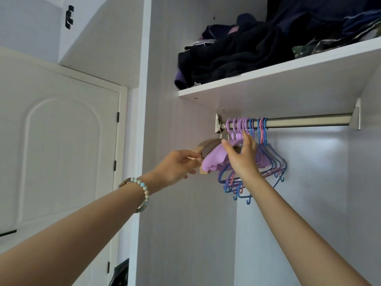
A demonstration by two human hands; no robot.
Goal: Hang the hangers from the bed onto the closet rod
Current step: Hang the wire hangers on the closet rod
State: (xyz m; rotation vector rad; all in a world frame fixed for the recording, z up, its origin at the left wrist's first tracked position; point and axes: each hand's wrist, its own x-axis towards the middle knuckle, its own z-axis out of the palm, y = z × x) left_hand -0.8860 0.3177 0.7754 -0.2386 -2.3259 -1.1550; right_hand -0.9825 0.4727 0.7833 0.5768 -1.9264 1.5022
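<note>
Overhead, shelf (268, 87) carries dark clothes (237, 56). Beneath, rod (299, 123), hangers (268, 162) bunched at its left end. Likely light, stiff, slippery plastic; best taken at neck below hook. At wooden hanger (208, 143) tip, left hand (179, 165) pinches; right hand (244, 157) spread, fingers (246, 138) against purple necks.

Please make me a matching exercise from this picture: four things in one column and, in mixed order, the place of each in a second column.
Things
1. wooden hanger
2. blue hangers
3. dark clothes
4. beaded bracelet

Places
A. on the shelf above the closet rod
B. around the left wrist
C. its end pinched by the left hand
D. hooked on the closet rod, at the right end of the bunch

Pairs: 1-C, 2-D, 3-A, 4-B
</note>
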